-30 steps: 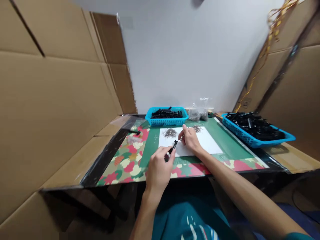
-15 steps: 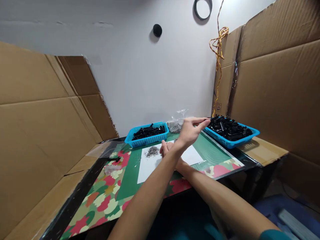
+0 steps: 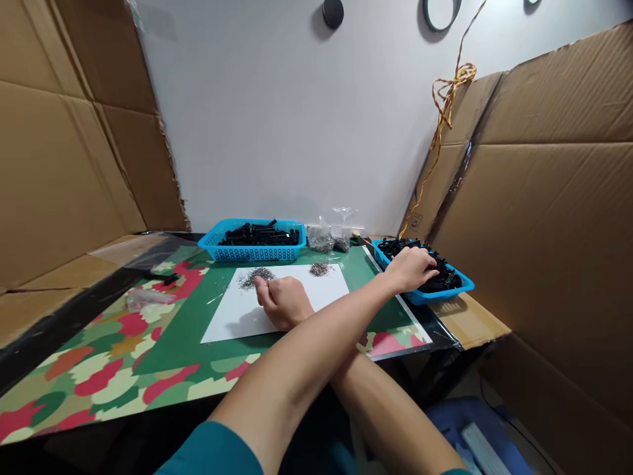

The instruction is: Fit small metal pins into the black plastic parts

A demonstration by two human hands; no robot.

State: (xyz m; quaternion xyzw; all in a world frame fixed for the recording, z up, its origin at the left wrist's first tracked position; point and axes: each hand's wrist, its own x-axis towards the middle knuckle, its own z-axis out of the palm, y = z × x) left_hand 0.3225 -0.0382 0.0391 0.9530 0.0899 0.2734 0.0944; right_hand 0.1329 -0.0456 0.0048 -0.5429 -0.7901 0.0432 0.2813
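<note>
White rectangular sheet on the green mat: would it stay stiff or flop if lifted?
Probably floppy and light, as the sheet looks paper-thin. The loose heaps of tiny metallic pieces on it would likely slide off, since it shows no raised rim.

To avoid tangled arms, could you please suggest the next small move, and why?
Perhaps lift the left hand away from the blue plastic basket of slender black parts, since the left forearm crosses over the right forearm.
</note>
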